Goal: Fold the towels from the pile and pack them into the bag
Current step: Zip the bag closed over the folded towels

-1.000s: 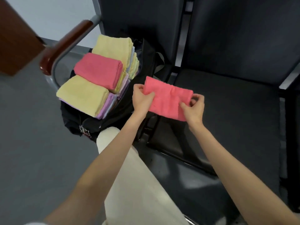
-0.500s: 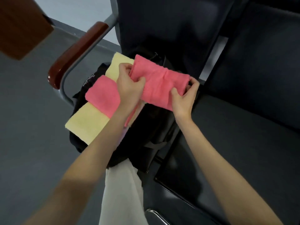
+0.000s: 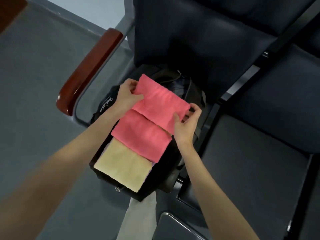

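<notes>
I hold a folded pink towel between my hands: my left hand pinches its far-left end with thumb and fingers, and my right hand pinches its right end. It lies over the open black bag, which sits on a dark chair. Just below it, toward my wrists, a second pink towel and then a yellow towel lie folded in the bag.

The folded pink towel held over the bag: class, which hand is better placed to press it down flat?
Probably the left hand: it grips the pink towel from on top, over the bag. The right hand only pinches its end.
</notes>
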A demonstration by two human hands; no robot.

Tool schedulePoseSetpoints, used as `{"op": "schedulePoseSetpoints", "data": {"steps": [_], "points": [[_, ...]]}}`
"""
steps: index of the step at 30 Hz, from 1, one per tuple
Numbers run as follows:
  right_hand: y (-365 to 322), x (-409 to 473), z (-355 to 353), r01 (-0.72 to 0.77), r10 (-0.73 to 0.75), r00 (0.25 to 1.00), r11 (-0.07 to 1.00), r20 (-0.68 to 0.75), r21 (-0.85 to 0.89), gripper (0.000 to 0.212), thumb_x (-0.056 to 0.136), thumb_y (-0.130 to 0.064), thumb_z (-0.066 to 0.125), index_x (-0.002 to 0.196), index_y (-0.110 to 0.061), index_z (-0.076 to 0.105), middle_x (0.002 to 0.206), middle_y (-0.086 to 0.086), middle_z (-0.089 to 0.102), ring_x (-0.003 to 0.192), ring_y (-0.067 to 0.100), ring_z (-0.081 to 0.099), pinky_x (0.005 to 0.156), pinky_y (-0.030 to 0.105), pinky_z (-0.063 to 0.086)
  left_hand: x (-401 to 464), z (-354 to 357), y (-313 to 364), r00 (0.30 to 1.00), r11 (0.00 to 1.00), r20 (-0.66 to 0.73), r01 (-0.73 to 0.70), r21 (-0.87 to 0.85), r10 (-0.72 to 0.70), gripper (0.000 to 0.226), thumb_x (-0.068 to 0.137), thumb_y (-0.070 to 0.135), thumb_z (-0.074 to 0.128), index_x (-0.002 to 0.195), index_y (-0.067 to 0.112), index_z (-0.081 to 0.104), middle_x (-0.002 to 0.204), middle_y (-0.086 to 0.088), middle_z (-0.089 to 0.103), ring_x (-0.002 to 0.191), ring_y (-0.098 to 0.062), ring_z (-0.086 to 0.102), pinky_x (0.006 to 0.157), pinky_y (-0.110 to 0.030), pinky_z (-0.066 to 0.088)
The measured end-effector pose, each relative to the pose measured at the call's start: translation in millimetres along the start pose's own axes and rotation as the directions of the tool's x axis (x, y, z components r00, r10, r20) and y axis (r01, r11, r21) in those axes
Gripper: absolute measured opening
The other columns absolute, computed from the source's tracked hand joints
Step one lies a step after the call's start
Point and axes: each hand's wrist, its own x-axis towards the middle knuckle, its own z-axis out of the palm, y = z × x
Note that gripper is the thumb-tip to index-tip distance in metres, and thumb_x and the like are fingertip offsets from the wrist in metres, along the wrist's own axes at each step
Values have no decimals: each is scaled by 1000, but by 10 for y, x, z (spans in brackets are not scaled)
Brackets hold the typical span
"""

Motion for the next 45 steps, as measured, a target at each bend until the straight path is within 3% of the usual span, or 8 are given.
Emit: {"op": "schedulePoseSetpoints", "data": {"steps": [3,6,9,12,18,30,38,45], "points": [[25,25,62,-75,72,997,995,-39,-61,56,84,-2,65,132,-11,37,95,-12,49,76,-13,53,72,6,44,94,-21,-138,999,994,43,-4,110,-1,42,69,1,68,107,10,54,105,-4,62,94,-16,57,79,-22,46],[-49,-76,113,-128,106,989,966,-107,-224,65,80,-1,66,136,-10,34,112,3,52,100,10,55,95,27,45,80,-40,-234,998,976,17,-55,209,52,40,73,4,73,111,6,59,105,-3,64,93,-15,60,84,-24,49],[-107,-268,208,160,-261,961,794,-92,-587,72,72,-4,65,138,-8,36,137,16,37,128,30,36,108,41,28,13,-84,-245,990,991,-132,-34,131,52,24,84,14,71,105,7,62,97,5,63,85,-3,60,76,-8,46],[-111,-339,359,493,-420,868,664,265,-562,74,73,-15,55,143,-16,33,152,9,24,142,29,19,114,47,15,-8,-241,-291,954,988,-297,10,155,37,17,92,18,61,104,8,66,98,5,63,87,-4,59,73,0,41],[100,-166,611,652,-142,722,465,677,-599,119,68,-52,76,152,-29,-4,159,5,-18,142,39,-23,110,61,-12,35,-566,-554,938,946,-347,117,302,-6,19,90,7,58,105,6,69,101,-3,69,91,-9,62,71,2,39],[265,-20,1027,501,169,781,404,601,-765,140,60,-40,85,147,-30,-23,153,5,-34,138,42,-29,106,63,-9,668,-467,-719,989,820,109,-143,554,100,43,85,16,68,127,11,58,117,-17,56,106,-29,56,90,-33,42],[372,-24,1008,508,148,792,380,592,-773,126,71,-48,77,145,-37,-25,153,1,-33,138,37,-32,107,65,-7,865,-434,-884,968,668,214,-248,702,134,40,88,28,66,122,10,55,112,-21,53,105,-38,51,85,-46,45],[381,-40,902,504,64,814,416,577,-757,76,94,-55,40,148,-42,-10,157,-9,-23,142,29,-26,111,63,-1,785,-489,-889,976,816,-5,-180,549,219,11,95,5,51,88,3,59,92,-14,64,90,-25,63,69,-29,37]]}}
